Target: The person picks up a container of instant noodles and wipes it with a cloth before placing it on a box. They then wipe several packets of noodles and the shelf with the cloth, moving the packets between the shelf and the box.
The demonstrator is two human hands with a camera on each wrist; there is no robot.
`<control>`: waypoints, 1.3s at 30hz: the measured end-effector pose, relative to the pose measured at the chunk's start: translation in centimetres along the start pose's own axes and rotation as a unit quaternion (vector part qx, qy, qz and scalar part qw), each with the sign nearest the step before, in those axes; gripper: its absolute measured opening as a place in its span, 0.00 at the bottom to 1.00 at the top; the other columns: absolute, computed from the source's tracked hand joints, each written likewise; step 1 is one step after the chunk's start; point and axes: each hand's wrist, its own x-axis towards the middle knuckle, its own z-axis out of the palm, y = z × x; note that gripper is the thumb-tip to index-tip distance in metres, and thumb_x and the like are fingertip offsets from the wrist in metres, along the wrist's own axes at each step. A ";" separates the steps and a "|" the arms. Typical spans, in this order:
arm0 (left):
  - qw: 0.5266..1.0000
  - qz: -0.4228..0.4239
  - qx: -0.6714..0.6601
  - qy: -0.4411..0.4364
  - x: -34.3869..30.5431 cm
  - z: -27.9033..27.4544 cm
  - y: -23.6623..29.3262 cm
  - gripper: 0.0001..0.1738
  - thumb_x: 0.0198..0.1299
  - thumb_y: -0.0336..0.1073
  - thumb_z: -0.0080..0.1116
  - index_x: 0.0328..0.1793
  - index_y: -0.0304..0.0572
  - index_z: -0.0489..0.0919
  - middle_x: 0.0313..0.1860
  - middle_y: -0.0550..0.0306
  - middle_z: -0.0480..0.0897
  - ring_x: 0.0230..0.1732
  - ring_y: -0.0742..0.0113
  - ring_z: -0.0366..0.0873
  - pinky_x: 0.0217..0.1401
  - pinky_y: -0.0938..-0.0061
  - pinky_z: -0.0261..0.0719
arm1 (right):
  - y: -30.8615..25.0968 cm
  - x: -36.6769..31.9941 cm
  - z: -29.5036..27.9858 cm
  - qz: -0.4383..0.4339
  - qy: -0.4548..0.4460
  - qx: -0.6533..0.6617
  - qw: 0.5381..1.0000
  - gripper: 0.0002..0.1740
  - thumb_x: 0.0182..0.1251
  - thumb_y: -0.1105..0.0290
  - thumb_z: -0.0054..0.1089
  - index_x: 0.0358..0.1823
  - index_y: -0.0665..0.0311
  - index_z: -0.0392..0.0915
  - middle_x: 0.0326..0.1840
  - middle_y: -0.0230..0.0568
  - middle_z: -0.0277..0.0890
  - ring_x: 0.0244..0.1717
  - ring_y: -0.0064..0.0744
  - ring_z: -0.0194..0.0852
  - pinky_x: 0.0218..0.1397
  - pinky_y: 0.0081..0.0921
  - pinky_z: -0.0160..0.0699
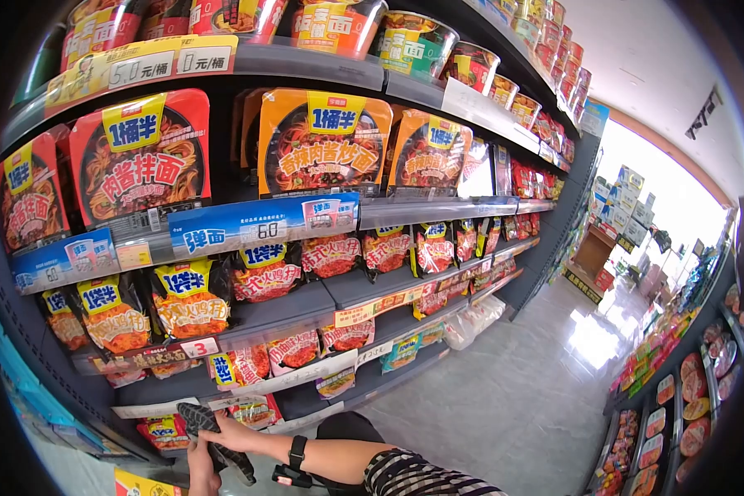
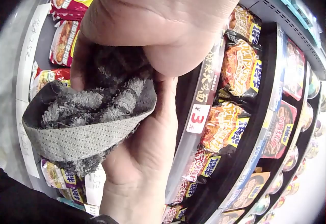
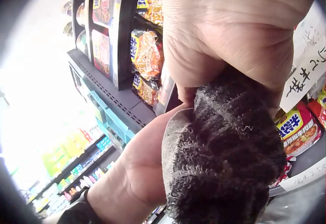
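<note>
A dark grey, fluffy cleaning cloth (image 1: 195, 419) with a paler grey, finely dotted band is bunched between both hands, low in front of the bottom shelf. My left hand (image 1: 201, 473) grips it from below in the head view. Just above, my right hand (image 1: 233, 436) holds it with fingers curled over the folds. Close up in the left wrist view, the cloth (image 2: 86, 117) bulges out between the two hands with its pale band facing the camera. The right wrist view shows its shaggy side hanging below the right hand, whose fingertips are hidden in the folds.
Shelves beside the hands carry bagged noodles (image 1: 192, 302), boxed noodles (image 1: 140, 165) and noodle tubs (image 1: 339, 29). Price strips (image 1: 264, 227) line the shelf edges. Grey tiled floor (image 1: 471, 388) runs along the aisle to another stocked rack (image 1: 678, 405) at right.
</note>
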 end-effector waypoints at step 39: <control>1.000 0.000 -0.031 -0.004 -0.5 0.4 0.5 0.18 0.70 0.44 0.50 0.55 0.37 0.72 0.42 0.53 0.81 0.39 0.62 0.82 0.40 0.66 0.80 | 0.7 0.4 0.9 0.017 0.038 -0.056 0.998 0.44 0.65 0.42 0.54 0.64 0.78 0.57 0.54 0.71 0.72 0.57 0.61 0.72 0.59 0.42 0.70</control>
